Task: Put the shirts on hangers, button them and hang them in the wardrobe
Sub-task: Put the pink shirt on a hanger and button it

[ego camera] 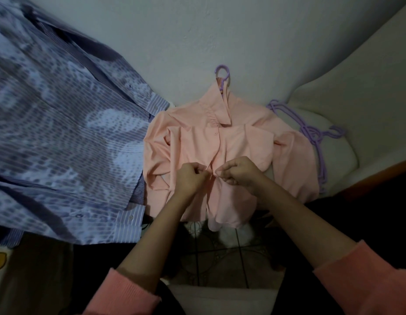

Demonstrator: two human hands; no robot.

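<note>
Pinched between the curled fingers of the left hand (190,178) and the right hand (237,172), the front placket of the peach shirt (231,142) is held closed at mid-height. Two buttons above are seen fastened. No writing can be read. A purple hanger (222,75) is threaded through its collar, on the white bed (288,53). Spare purple hangers (315,137) are laid toward the right edge, and a striped blue shirt (61,133) is spread at the left.

A single head-worn wide-angle camera looks forward and steeply down, from above the person's forearms. It sits close to the hands, left hand (190,178) and right hand (239,172), which work near frame centre. The view faces the bed (243,42), with the floor (220,258) along the lower edge; wide-angle distortion curves the margins.
</note>
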